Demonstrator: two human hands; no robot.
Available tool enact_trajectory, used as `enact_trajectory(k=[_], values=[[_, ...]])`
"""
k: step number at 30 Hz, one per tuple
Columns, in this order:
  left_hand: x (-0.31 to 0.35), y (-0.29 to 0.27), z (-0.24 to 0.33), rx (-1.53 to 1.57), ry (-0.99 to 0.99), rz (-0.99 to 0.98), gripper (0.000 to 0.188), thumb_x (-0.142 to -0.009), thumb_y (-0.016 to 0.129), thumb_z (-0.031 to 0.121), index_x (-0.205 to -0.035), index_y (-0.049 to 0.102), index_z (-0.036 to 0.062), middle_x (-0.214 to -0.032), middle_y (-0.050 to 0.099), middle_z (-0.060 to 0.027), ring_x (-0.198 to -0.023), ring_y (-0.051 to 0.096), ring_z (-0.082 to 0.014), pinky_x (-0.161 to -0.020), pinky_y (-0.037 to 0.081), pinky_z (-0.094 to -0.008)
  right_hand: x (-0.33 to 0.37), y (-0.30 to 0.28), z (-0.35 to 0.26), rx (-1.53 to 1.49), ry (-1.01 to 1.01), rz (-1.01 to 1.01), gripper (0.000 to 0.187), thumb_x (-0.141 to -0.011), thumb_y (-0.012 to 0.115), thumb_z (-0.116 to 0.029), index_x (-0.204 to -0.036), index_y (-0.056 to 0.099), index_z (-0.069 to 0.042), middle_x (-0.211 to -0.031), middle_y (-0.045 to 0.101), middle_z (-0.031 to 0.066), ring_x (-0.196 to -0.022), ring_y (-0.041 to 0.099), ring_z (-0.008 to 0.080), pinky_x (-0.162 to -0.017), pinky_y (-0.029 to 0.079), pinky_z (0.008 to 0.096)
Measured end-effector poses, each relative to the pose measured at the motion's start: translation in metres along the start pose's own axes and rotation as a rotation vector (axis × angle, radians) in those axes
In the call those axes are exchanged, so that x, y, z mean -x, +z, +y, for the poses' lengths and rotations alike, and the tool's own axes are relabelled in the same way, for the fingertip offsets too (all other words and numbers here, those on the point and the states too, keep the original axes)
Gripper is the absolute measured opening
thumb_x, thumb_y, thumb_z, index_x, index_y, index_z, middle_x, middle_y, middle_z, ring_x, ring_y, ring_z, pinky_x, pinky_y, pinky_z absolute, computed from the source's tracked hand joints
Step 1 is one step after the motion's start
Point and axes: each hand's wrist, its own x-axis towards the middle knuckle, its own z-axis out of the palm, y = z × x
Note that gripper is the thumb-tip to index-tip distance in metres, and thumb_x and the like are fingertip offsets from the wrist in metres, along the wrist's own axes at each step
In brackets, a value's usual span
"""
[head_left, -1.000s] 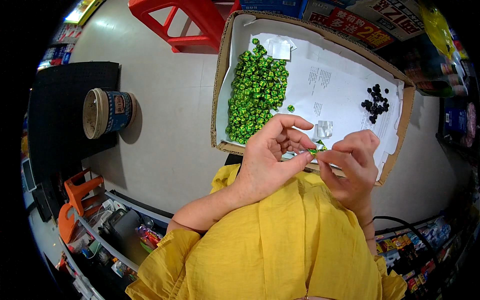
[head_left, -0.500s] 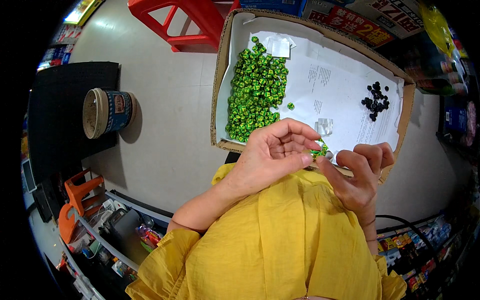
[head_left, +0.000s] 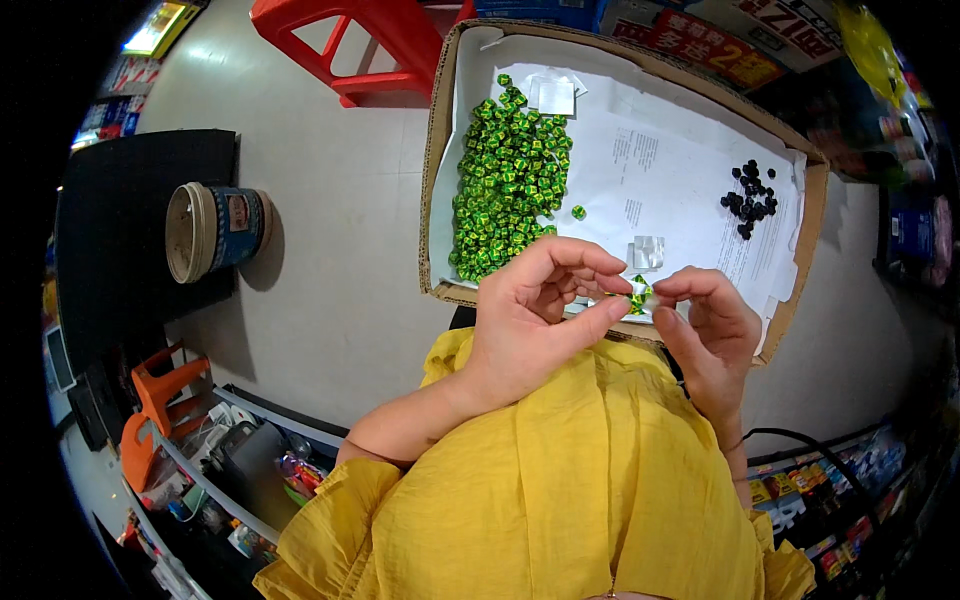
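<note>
- Nearest the camera is the person's yellow blouse (head_left: 560, 480), its sleeves running up to both hands, which meet just over the near edge of the cardboard box (head_left: 437, 190).
- The left hand (head_left: 530, 320) curls inward, thumb and fingertips pinched narrow on one end of a small green-wrapped candy (head_left: 637, 296).
- The right hand (head_left: 708, 330) closes on the candy's other end with thumb and forefinger; the remaining fingers are tucked behind, so their spread cannot be told.
- The candy sits between the two sets of fingertips, touching both, held in the air above the box's near wall rather than resting on anything.
- Judging by its shiny foil skin, the piece is probably very light and a little slippery; the wrapper looks thin and likely to crinkle or tear, so the twisted ends seem the best places to take hold, as both hands do.
- Just beyond the fingers, a small clear wrapper (head_left: 648, 250) lies on the white paper lining (head_left: 680, 170) inside the box.
- Farther left in the box lies a dense heap of green candies (head_left: 505, 180); one stray green piece (head_left: 578, 212) sits just right of it.
- At the far right of the lining is a small cluster of dark pieces (head_left: 750, 195), well apart from the green heap.
- On the floor to the left stands a round tin (head_left: 210, 230); a red stool (head_left: 370, 40) is farthest.
</note>
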Motion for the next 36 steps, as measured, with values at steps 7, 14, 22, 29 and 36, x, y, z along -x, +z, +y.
enact_trajectory(k=[7, 14, 22, 29, 36], values=[[0.003, 0.001, -0.006, -0.102, 0.161, -0.024, 0.03, -0.074, 0.063, -0.01, -0.101, 0.053, -0.0028, -0.096, 0.057, -0.0072, -0.091, 0.059, -0.014, -0.083, 0.047, -0.0256, 0.003, 0.001, -0.001, -0.163, 0.154, -0.03, 0.01, -0.077, 0.06, 0.008, -0.085, 0.056, 0.002, -0.079, 0.056, 0.0022, -0.073, 0.05, 0.0074, -0.067, 0.04, 0.0205], [0.002, 0.004, -0.007, 0.03, 0.165, 0.057, 0.03, -0.074, 0.061, -0.013, -0.101, 0.052, -0.0035, -0.098, 0.057, -0.0088, -0.092, 0.059, -0.0149, -0.083, 0.047, -0.026, 0.004, 0.004, 0.009, -0.389, 0.031, 0.125, 0.008, -0.079, 0.059, 0.006, -0.085, 0.055, 0.001, -0.078, 0.057, 0.0036, -0.072, 0.05, 0.0073, -0.065, 0.04, 0.0195], [-0.002, 0.012, -0.006, 0.01, 0.24, 0.059, 0.031, -0.075, 0.061, -0.013, -0.104, 0.051, -0.0043, -0.1, 0.056, -0.0105, -0.093, 0.058, -0.016, -0.083, 0.048, -0.0268, -0.001, 0.022, 0.004, -0.48, 0.095, 0.093, 0.013, -0.081, 0.061, 0.002, -0.091, 0.054, 0.002, -0.083, 0.059, 0.0038, -0.073, 0.053, 0.0053, -0.066, 0.043, 0.0183], [-0.003, 0.008, -0.007, -0.018, 0.24, -0.02, 0.033, -0.077, 0.061, -0.009, -0.107, 0.049, -0.0014, -0.104, 0.058, -0.0141, -0.095, 0.058, -0.0165, -0.081, 0.05, -0.0272, 0.003, 0.028, 0.011, -0.521, 0.019, 0.168, 0.013, -0.079, 0.062, 0.005, -0.09, 0.055, 0.003, -0.085, 0.06, 0.0048, -0.075, 0.055, 0.0062, -0.069, 0.045, 0.0188], [-0.002, 0.011, -0.006, -0.03, 0.257, -0.038, 0.038, -0.077, 0.061, -0.009, -0.111, 0.046, -0.0014, -0.103, 0.058, -0.0144, -0.097, 0.057, -0.0174, -0.082, 0.049, -0.0272, -0.002, 0.029, 0.022, -0.483, -0.222, 0.172, 0.014, -0.077, 0.059, 0.011, -0.088, 0.055, 0.003, -0.083, 0.059, 0.0085, -0.074, 0.052, 0.0128, -0.065, 0.042, 0.022]])
